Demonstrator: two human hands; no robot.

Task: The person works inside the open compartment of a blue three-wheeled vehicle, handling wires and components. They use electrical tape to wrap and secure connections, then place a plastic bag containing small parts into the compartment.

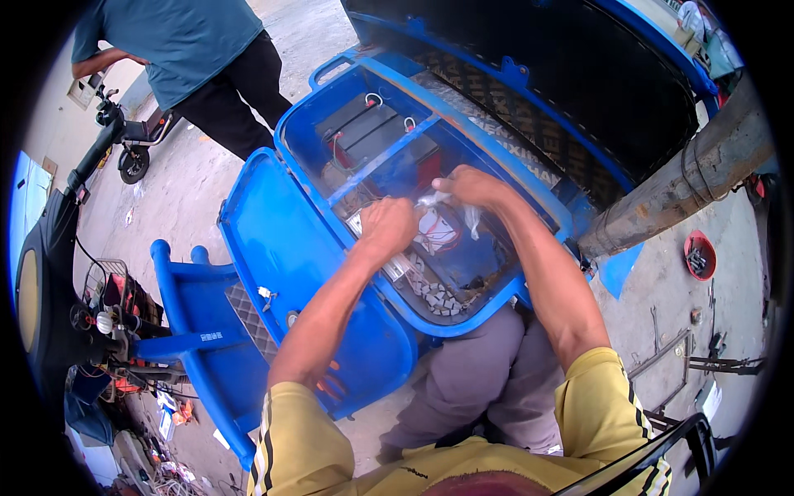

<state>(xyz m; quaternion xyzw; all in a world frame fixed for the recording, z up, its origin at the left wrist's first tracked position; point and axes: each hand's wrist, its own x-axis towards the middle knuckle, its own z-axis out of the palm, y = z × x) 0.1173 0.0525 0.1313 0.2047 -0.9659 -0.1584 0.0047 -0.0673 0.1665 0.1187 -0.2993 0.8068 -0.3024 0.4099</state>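
Both my hands are over a blue open compartment [504, 291] whose flat blue lid [281, 240] is swung out to the left. My right hand [471, 187] is closed on a crumpled clear plastic bag [472, 218], which hangs below its fingers. To its left, my left hand [390, 223] is curled into a closed shape, and whatever its fingers hold is hidden. Just beneath lies a white piece with thin reddish wires [437, 231]. Dark batteries [364, 136] with looped handles fill the far part of the compartment, beyond a blue crossbar [385, 159].
Broken pale chips [438, 299] lie in the near end of the compartment. A rusty post [678, 194] slants in at right, near a red bowl [700, 255]. At left are a blue plastic chair [207, 355] and a scooter [50, 281]. A person [194, 58] stands beyond the lid.
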